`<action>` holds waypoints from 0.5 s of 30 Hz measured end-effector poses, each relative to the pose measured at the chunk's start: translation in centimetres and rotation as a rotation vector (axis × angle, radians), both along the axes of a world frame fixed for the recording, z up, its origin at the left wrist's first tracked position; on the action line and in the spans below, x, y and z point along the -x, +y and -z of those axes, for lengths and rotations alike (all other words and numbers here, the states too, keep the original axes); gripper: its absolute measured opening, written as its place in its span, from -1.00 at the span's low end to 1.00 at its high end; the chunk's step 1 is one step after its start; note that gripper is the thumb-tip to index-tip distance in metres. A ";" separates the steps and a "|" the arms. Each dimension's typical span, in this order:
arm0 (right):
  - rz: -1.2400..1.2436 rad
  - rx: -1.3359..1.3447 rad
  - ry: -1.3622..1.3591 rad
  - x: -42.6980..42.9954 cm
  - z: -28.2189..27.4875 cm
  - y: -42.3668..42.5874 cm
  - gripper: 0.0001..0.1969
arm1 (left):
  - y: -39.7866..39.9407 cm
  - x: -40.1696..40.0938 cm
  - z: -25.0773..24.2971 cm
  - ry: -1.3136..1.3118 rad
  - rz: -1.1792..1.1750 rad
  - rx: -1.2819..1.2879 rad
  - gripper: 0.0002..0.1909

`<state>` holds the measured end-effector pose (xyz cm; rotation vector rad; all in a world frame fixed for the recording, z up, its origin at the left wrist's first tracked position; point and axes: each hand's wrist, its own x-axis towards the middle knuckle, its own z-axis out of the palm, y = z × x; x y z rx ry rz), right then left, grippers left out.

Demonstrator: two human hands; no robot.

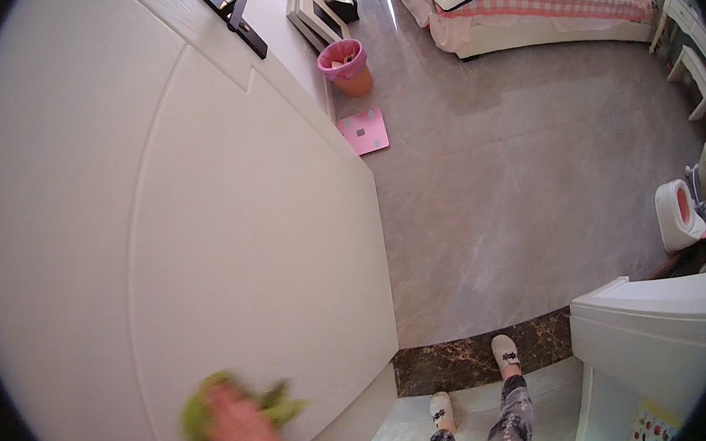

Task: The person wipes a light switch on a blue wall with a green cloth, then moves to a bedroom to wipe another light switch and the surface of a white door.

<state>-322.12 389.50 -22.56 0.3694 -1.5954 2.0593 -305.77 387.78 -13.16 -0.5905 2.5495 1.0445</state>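
My left hand (pixel 246 432) presses a yellow-green cloth (pixel 199 420) against the lower part of a white panelled door (pixel 252 230). Both hand and cloth are blurred, and a loose end of the cloth sticks out to the right of the fingers. A dark band circles the wrist. Higher on the door, well away from the hand, is a black lever handle (pixel 235 13) on a long plate. My right hand is out of view.
A dark marble threshold (pixel 446 364) lies by my slippered feet. Beyond the door edge are a pink scale (pixel 365 132), a lined waste bin (pixel 348 74) and leaning frames (pixel 315 13). A bed (pixel 551 29) stands farther back. A white door frame (pixel 650 326) is at right.
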 end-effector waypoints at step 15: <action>-0.041 0.226 -1.304 5.3 29.4 2.7 -0.60 | 7.2 3.3 7.2 -0.077 -0.005 -0.194 -0.83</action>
